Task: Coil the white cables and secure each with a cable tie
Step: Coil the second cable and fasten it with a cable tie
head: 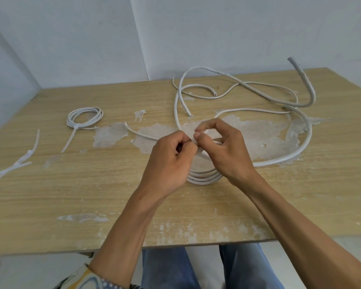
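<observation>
A coil of thick white cable (202, 177) lies at the table's middle, several turns stacked, mostly hidden under my hands. My left hand (169, 159) has its fingers curled over the coil's top edge and pinches something small there. My right hand (219, 147) pinches with thumb and forefinger at the same spot; what it pinches is too small to tell. A loose tail of the cable (300, 149) sweeps out to the right. A thinner coiled cable (86, 117) bound with a white tie lies at the left.
Several loose white cables (233, 82) tangle at the back right, one end (300, 69) rising above the table. White cable ties (19, 163) lie near the left edge. The wooden table (92, 195) has patches of peeled veneer. Walls stand behind and left.
</observation>
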